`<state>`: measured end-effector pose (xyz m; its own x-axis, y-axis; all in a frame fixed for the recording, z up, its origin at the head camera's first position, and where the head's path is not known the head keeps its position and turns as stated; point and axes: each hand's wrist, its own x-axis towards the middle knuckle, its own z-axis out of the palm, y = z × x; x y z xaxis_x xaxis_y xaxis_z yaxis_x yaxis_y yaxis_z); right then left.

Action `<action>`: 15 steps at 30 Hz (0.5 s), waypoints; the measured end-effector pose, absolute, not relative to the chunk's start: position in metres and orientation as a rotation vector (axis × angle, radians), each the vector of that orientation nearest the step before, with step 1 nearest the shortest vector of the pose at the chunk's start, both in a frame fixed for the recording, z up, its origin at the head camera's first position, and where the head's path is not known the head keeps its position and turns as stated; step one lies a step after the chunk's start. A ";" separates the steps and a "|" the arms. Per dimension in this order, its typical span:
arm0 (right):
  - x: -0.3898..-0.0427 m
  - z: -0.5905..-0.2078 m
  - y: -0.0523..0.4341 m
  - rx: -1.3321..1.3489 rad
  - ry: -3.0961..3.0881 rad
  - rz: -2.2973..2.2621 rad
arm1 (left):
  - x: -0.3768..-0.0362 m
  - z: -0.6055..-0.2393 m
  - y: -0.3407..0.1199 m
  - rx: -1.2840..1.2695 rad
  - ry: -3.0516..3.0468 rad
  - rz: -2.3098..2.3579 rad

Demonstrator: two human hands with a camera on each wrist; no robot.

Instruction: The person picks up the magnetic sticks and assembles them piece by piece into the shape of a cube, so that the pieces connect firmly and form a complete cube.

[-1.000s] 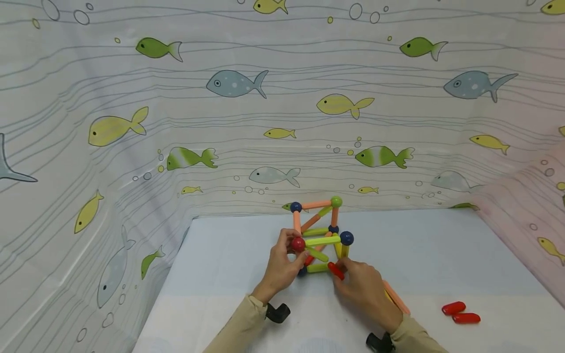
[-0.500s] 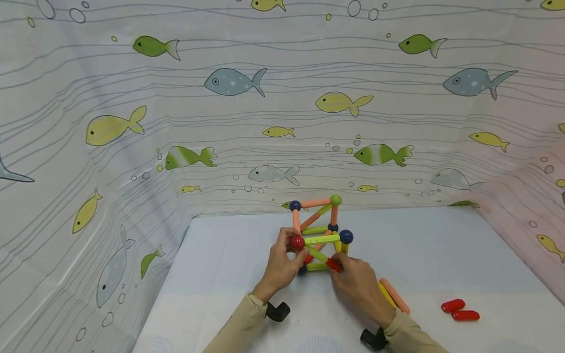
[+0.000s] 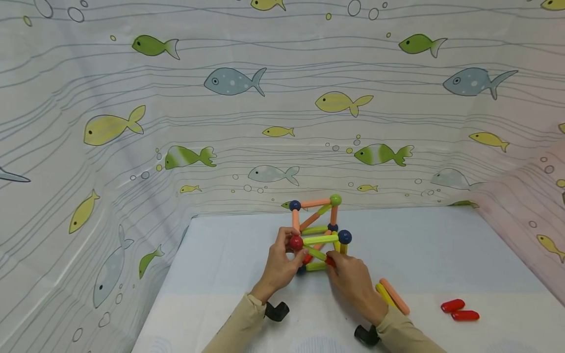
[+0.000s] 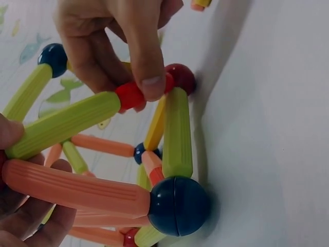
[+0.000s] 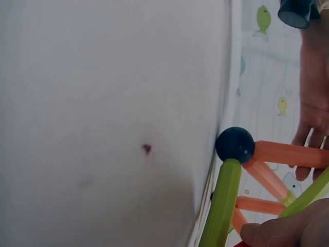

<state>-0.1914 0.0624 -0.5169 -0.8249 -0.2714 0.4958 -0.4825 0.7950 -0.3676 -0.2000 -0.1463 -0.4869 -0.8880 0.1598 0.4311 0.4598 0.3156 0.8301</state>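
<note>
white table (image 3: 432, 255): rod frame (image 3: 319, 230) between left hand (image 3: 279, 264), right hand (image 3: 353, 284).

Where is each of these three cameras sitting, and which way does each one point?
Head: worn on the head, looking forward and down at the rod-and-ball frame on the table; both hands and sleeves show.
Left wrist: at the left hand, close on the frame; the right hand pinches a short red piece.
Right wrist: low by the table, facing the frame; a right fingertip and the left hand show.
Shared: both wrist views show the blue ball.
</note>
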 end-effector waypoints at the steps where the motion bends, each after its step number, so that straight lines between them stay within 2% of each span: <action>1: -0.192 -0.516 0.061 0.575 -2.552 0.681 | -0.200 -0.487 -0.147 -0.559 -2.317 -1.596; 15: -0.185 -0.513 0.070 0.587 -2.504 0.734 | -0.200 -0.488 -0.146 -0.554 -2.309 -1.606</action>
<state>-0.1852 0.0701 -0.5132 -0.8018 -0.2653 0.5355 -0.5124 0.7663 -0.3875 -0.2002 -0.1459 -0.4875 -0.8892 0.1538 0.4309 0.4575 0.3105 0.8332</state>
